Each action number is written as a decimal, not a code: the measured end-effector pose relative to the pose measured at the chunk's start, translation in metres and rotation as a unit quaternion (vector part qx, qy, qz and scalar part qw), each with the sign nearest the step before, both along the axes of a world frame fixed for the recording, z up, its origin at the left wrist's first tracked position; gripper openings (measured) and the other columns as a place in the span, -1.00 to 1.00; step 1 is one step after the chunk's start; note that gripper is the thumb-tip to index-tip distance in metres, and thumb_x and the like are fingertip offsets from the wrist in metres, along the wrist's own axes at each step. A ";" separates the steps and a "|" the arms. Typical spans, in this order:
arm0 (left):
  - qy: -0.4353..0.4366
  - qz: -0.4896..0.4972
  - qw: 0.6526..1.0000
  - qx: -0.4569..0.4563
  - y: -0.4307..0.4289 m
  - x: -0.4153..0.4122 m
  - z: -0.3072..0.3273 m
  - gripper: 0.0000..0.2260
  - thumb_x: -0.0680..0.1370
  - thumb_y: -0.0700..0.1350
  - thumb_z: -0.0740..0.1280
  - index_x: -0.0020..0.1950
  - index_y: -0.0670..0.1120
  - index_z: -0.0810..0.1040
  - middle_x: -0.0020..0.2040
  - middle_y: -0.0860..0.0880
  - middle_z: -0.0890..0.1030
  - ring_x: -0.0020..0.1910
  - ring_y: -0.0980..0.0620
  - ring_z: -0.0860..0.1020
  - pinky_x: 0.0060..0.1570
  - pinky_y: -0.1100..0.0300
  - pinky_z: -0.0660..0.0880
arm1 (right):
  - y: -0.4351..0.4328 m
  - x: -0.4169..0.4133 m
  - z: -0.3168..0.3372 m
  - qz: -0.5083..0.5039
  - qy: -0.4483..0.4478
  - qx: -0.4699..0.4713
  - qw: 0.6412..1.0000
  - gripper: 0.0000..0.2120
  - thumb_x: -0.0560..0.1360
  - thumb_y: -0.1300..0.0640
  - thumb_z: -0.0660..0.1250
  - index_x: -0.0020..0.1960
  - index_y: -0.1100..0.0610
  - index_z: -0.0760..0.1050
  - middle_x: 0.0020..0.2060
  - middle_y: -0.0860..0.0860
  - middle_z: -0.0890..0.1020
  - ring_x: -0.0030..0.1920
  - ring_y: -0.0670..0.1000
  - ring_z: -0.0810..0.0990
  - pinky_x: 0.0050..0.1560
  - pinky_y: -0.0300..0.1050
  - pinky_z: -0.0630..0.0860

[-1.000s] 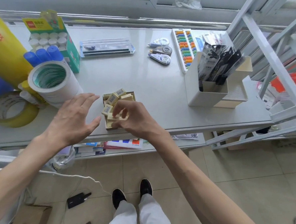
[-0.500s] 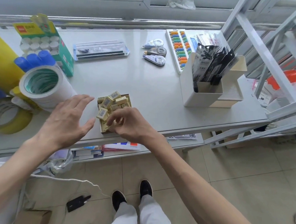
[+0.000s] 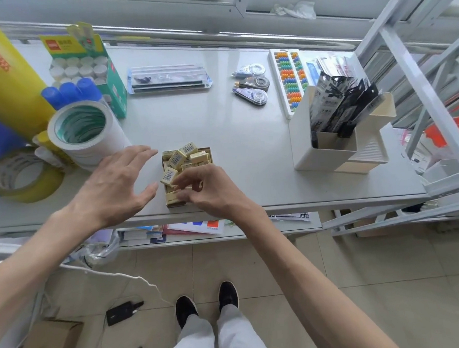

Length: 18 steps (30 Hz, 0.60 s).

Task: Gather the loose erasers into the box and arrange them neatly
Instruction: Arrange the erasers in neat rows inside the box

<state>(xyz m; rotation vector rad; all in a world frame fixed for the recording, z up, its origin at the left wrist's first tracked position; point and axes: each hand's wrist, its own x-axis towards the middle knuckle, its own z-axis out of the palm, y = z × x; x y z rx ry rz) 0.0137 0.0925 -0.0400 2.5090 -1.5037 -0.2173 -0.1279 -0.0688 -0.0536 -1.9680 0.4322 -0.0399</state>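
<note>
The erasers (image 3: 180, 156) lie jumbled in the box (image 3: 175, 201), just ahead of the right hand (image 3: 210, 189), which pinches among them. The left hand (image 3: 116, 184) hovers released beside. Erasers appear light, firm, wrapper-slick; grip short sides.

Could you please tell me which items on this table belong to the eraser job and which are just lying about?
Job: erasers, box, right hand, left hand.

Lying about: tape rolls, correction tapes, abacus, white organiser.
</note>
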 end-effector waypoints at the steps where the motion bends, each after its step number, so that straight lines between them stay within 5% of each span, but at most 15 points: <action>1: 0.000 -0.001 1.000 0.000 0.000 0.001 0.000 -0.41 0.51 0.03 0.38 0.50 -0.04 0.28 0.45 -0.08 0.37 0.42 -0.09 0.34 0.38 -0.03 0.25 | 0.000 0.000 0.000 0.000 0.003 -0.010 1.000 -0.86 0.46 0.24 0.47 0.01 0.19 0.69 -0.16 -0.03 0.68 -0.29 -0.26 0.49 -0.23 -0.51 0.35; 12: 0.001 -0.006 1.000 -0.007 -0.009 0.004 0.000 -0.40 0.50 0.01 0.39 0.49 -0.05 0.29 0.45 -0.09 0.38 0.43 -0.10 0.33 0.41 -0.02 0.23 | 0.000 0.003 -0.003 0.000 -0.007 -0.027 1.000 -0.93 0.42 0.36 0.49 -0.09 0.31 0.70 -0.24 -0.12 0.54 -0.31 -0.42 0.45 -0.25 -0.52 0.35; 18: 0.006 0.001 1.000 -0.011 -0.010 0.005 0.000 -0.42 0.50 -0.04 0.39 0.49 -0.05 0.30 0.45 -0.09 0.37 0.43 -0.08 0.31 0.41 0.01 0.21 | 0.001 0.010 -0.001 0.038 0.021 -0.068 0.997 -0.90 0.42 0.39 0.46 -0.09 0.28 0.70 -0.07 -0.01 0.60 -0.04 -0.03 0.56 -0.05 -0.38 0.47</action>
